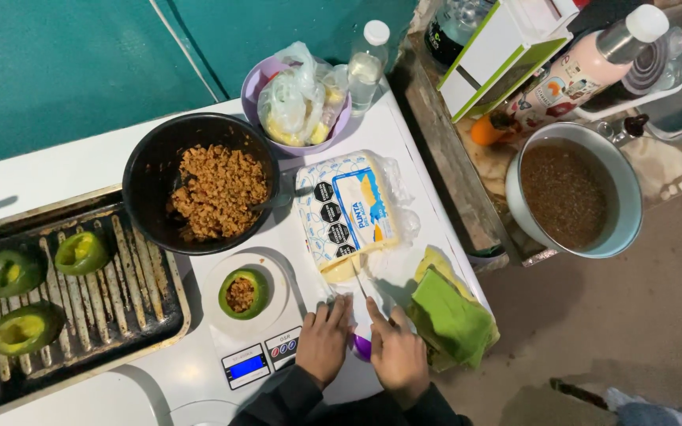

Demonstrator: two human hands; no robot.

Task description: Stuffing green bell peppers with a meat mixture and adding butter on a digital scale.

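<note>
My right hand [398,355] grips a purple-handled knife [361,345] whose blade points up toward a pale cheese block [343,270] poking out of its white and blue wrapper [348,207]. My left hand [324,341] rests flat on the white table beside the blade, fingers toward the cheese. A halved green pepper filled with minced meat [241,293] sits on a small kitchen scale [256,315] just left of my left hand.
A black bowl of cooked mince [201,183] with a spoon stands behind the scale. A baking tray [148,315] at left holds three green pepper halves. Green cloths [451,319], a purple bowl with bags [303,102], a bottle [367,67], and a pot [575,189] lie around.
</note>
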